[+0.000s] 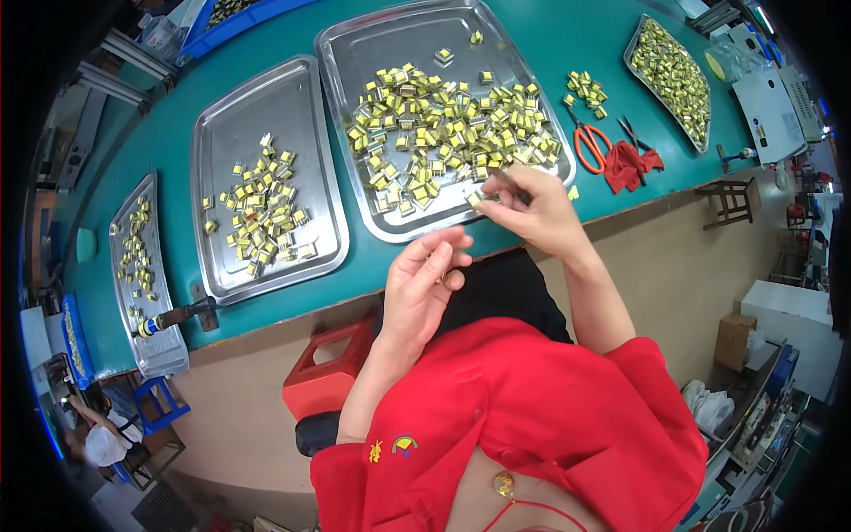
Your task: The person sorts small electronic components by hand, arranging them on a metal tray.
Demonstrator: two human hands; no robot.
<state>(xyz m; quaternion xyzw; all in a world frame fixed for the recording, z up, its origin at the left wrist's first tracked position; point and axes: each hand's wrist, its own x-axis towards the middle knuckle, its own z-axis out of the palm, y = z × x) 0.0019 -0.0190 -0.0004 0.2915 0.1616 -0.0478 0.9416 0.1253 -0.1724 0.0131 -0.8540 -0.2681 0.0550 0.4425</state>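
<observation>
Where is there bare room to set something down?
Free: table between big tray and rightmost tray, beyond the loose parts; big tray's upper-left corner; upper end of the second tray from left. Crowded: big tray's lower half, heaped with parts; rightmost tray; around scissors and red cloth.

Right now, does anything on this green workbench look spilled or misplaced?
Possibly: a small heap of yellow-and-silver components lies directly on the green tabletop, right of the largest rectangular metal tray, while most similar pieces sit in trays. A lone yellow piece lies near the front edge.
</observation>
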